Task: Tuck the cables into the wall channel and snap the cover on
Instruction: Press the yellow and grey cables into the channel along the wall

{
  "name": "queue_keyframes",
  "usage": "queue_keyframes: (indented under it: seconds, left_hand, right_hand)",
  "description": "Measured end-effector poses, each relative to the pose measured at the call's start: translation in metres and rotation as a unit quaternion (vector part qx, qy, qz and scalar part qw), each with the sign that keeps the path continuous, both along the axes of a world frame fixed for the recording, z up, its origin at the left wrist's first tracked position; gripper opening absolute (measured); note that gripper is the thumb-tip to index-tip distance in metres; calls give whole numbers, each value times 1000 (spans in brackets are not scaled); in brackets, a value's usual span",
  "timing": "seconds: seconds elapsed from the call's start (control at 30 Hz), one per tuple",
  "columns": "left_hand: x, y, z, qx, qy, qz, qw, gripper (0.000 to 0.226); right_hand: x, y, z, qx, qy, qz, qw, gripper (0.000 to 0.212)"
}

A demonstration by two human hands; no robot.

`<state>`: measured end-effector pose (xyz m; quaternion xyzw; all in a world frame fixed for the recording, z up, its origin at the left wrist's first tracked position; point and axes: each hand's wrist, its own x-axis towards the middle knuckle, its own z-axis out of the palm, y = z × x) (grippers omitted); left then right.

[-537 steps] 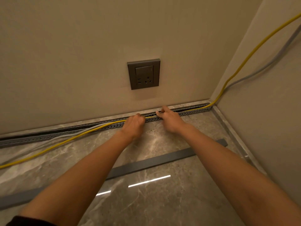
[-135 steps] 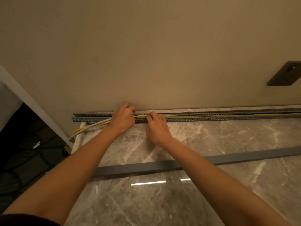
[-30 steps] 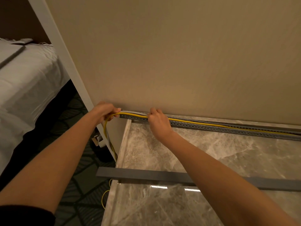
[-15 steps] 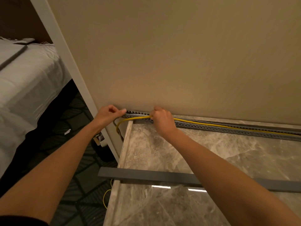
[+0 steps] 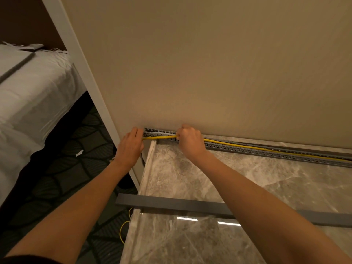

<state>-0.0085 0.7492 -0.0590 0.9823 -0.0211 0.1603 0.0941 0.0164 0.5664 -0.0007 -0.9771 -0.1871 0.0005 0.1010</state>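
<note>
- Head view: a beige wall [image 5: 209, 63] fills most of the frame, with a marble floor [image 5: 238, 178] at its foot and a bed [image 5: 28, 92] at far left, past the wall's end.
- A slotted grey channel [image 5: 266, 150] is laid along the base of the wall, ending at the wall's left corner; it is open on top, presumably so cables can be pressed in.
- The cover [image 5: 171, 203] is left flat on the floor, nearer than the channel and not yet fitted.
- A yellow cable [image 5: 247, 146] is seated in the channel to the right; its left stretch is drawn taut between the hands, seemingly to line it up over the slot.
- The right hand [image 5: 191, 141] is curled tight on the cable at the channel.
- The left hand [image 5: 130, 144] is set at the channel's left end where the cable reaches it; whether its fingers close on the cable cannot be told.
</note>
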Motion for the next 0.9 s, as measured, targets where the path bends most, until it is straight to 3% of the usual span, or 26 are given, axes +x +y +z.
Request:
queue_keyframes:
  seconds: [0.13, 0.23, 0.4, 0.63, 0.77, 0.9]
  left_hand:
    - [4, -4, 0, -108, -5, 43, 993, 18]
    - [13, 4, 8, -164, 1, 19, 986, 15]
    - [26, 20, 28, -302, 74, 33, 950, 11]
    - [36, 19, 32, -239, 127, 60, 961, 9]
    - [32, 10, 45, -141, 137, 46, 979, 14]
    - [27, -9, 51, -82, 72, 16, 994, 13]
  right_hand:
    - [-4, 3, 2, -18, -3, -4, 1000, 27]
    - [-3, 3, 1, -13, -7, -13, 1000, 28]
    - [-2, 0, -4, -6, -12, -15, 1000, 26]
    - [4, -6, -5, 27, 3, -11, 1000, 30]
    - [7, -7, -4, 54, 6, -40, 998, 29]
    - [9, -9, -8, 80, -1, -47, 996, 27]
